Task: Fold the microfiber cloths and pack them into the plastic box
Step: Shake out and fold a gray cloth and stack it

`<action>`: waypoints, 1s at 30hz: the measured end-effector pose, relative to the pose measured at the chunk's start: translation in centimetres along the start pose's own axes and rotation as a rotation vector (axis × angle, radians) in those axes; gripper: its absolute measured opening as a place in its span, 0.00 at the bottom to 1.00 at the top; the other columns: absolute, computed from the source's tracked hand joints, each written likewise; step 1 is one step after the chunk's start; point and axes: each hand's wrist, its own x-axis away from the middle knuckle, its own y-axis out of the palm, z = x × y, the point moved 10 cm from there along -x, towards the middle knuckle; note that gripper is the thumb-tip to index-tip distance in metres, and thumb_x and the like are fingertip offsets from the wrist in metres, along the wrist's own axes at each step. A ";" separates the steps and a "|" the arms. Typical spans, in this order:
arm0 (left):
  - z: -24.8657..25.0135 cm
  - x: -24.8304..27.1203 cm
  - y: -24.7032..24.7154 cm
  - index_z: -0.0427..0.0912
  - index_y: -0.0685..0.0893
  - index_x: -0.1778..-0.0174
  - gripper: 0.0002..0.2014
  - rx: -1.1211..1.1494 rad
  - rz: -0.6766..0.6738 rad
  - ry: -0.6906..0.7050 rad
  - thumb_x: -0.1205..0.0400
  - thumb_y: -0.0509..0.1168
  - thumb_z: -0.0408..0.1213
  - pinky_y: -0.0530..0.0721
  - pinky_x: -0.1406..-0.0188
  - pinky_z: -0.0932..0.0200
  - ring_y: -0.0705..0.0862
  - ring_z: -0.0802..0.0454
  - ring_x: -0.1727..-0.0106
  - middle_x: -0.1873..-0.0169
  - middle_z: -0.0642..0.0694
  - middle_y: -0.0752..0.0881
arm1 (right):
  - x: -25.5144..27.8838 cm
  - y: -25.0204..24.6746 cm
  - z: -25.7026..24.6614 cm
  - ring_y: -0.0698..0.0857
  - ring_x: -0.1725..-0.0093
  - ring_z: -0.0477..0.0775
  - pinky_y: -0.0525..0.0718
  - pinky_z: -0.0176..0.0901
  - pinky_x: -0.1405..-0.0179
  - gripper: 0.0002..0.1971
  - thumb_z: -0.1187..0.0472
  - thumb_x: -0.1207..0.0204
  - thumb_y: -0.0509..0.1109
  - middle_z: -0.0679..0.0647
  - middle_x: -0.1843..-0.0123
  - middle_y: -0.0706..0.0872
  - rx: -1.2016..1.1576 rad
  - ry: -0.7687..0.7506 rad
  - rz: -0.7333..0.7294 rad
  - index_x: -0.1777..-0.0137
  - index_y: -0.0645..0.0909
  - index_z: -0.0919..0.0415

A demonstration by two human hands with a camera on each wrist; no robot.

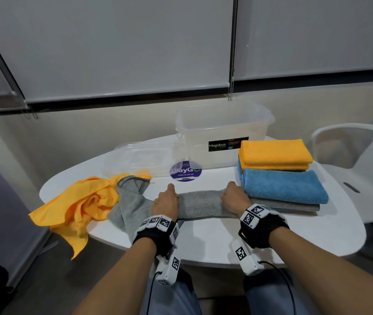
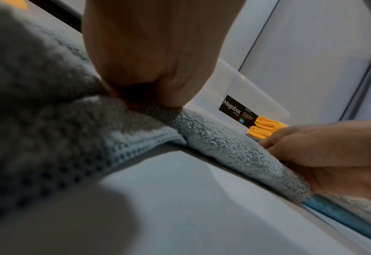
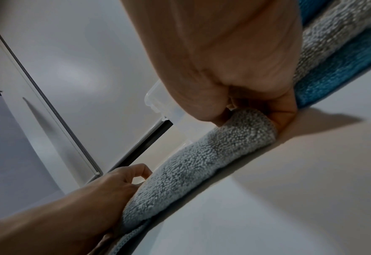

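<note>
A grey microfiber cloth (image 1: 200, 203) lies stretched across the middle of the white table (image 1: 226, 237). My left hand (image 1: 166, 202) grips its left part, and my right hand (image 1: 234, 197) grips its right end. In the left wrist view the left hand (image 2: 149, 98) pinches the grey cloth (image 2: 219, 138). In the right wrist view the right hand (image 3: 256, 110) curls around the cloth's (image 3: 202, 160) folded end. The clear plastic box (image 1: 224, 133) stands open behind, nothing showing inside. Folded orange (image 1: 275, 153), blue (image 1: 283, 186) and grey cloths are stacked at the right.
A crumpled orange cloth (image 1: 78, 208) hangs over the table's left edge. The clear lid (image 1: 140, 159) lies left of the box, by a round blue sticker (image 1: 185, 171). A white chair (image 1: 358, 153) stands at the right. A wall with blinds is close behind.
</note>
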 end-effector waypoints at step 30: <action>-0.4 -2.0 -6.9 0.32 0.85 0.52 0.27 0.738 -0.021 -0.102 0.26 0.71 0.58 0.88 0.49 0.34 0.88 0.42 0.54 0.55 0.37 0.89 | 4.5 -6.0 -3.0 0.77 0.58 0.53 0.71 0.43 0.70 0.06 0.60 0.15 0.61 0.55 0.55 0.76 -0.365 -0.102 0.010 0.51 0.69 0.61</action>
